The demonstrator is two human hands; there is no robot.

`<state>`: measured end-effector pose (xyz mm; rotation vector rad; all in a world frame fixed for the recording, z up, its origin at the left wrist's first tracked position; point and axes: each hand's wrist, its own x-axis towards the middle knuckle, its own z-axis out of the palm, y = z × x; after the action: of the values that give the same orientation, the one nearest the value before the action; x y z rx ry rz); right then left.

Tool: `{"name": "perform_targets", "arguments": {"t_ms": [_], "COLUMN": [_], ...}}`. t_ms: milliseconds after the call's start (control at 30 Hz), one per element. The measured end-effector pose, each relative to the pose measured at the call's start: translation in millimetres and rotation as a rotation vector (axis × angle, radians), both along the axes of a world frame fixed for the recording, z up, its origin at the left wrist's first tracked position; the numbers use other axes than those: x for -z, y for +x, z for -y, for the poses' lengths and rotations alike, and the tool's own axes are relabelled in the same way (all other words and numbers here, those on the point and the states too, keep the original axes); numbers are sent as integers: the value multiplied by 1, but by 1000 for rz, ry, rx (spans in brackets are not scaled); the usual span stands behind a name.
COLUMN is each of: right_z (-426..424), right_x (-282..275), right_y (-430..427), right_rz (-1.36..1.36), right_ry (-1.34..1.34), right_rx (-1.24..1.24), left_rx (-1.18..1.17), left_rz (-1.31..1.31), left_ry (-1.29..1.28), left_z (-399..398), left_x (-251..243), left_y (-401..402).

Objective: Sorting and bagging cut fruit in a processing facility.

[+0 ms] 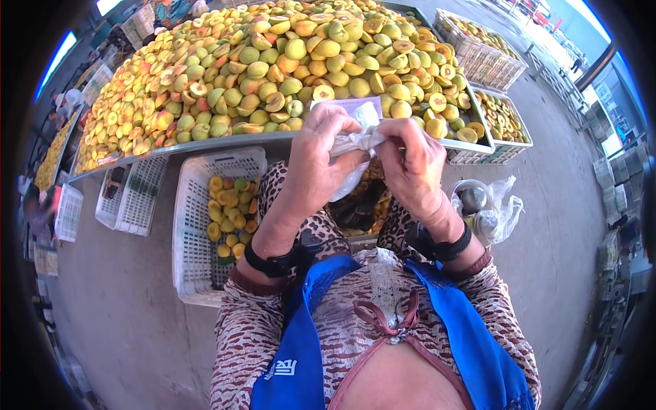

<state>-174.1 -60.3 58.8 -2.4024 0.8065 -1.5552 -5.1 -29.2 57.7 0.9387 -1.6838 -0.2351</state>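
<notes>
Both hands are raised over my lap, just in front of the table's near edge. Between them is a white plastic bag (353, 144), twisted or knotted at its middle. My left hand (323, 154) pinches one end of the twist between thumb and fingers. My right hand (413, 161) grips the other end close to the knot. A rounded part of the bag hangs below the fingers; its contents cannot be made out. Behind the bag, a pale printed paper (353, 104) lies at the table's edge, partly covered.
A metal-rimmed table (205, 147) bears a heap of halved yellow-green peaches or apricots (287, 66). A white plastic crate (192, 256) with fruit halves stands at my left. Filled crates (482, 56) stand far right. A clear plastic bag (499, 210) holding containers lies right of my knees.
</notes>
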Motion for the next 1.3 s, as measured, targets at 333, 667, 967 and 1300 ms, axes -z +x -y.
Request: {"name": "perform_targets", "arguments": {"t_ms": [333, 667, 967, 1300], "right_z": [0, -8, 9, -1], "right_x": [11, -1, -8, 13], "right_y": [7, 28, 19, 21], "right_rz": [68, 277, 85, 97], "right_ry": [-191, 318, 93, 45], "right_rx": [28, -28, -160, -34], "left_rx": [-68, -247, -249, 185], "left_rz": [-303, 74, 92, -603], "left_ry": [-137, -300, -156, 515], "left_z": [-1, -1, -7, -1], "left_x": [-1, -5, -16, 25], "left_y": [18, 4, 15, 18]}}
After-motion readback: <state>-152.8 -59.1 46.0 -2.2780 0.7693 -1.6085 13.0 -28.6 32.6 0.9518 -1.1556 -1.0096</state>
